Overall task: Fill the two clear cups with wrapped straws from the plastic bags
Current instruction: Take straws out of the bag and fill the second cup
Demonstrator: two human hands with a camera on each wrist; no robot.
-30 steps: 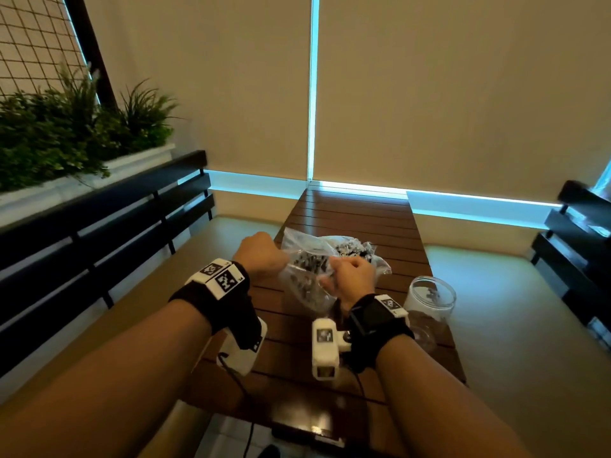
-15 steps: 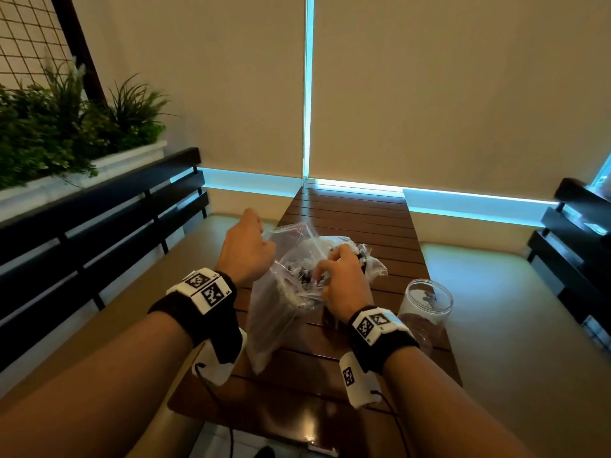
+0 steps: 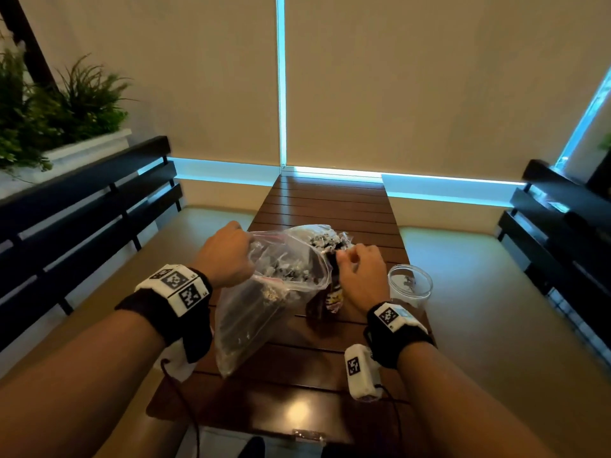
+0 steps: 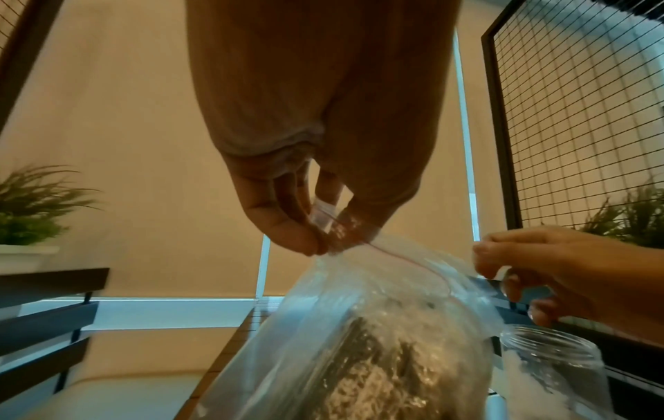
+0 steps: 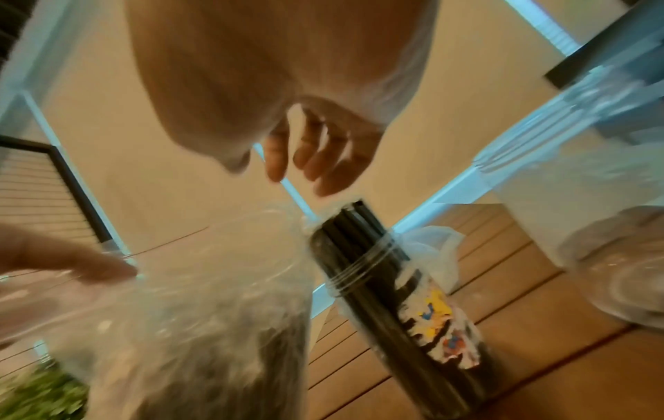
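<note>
My left hand [image 3: 228,256] pinches the zip edge of a clear plastic bag [image 3: 264,312] and holds it up, with its lower end on the table. The pinch shows close up at my left hand [image 4: 319,241] on the bag [image 4: 377,341], whose mouth gapes. Dark wrapped straws fill the bag [image 5: 201,298]. My right hand [image 3: 357,269] hovers at the bag's right lip. The right hand [image 5: 309,162] has loosely curled fingers holding nothing, just above a clear cup [image 5: 395,312] packed with black straws. An empty clear cup [image 3: 410,282] stands to the right.
A second crumpled bag [image 3: 320,238] lies behind the first on the slatted wooden table [image 3: 330,206]. Dark slatted benches [image 3: 82,206] flank the table on both sides. A planter with greenery [image 3: 66,127] sits at the left, roller blinds behind.
The bag has been lifted upright and its mouth pulled open. My left hand rose with the zip edge. My right hand came off the lip and shifted right, over the cup of black straws.
</note>
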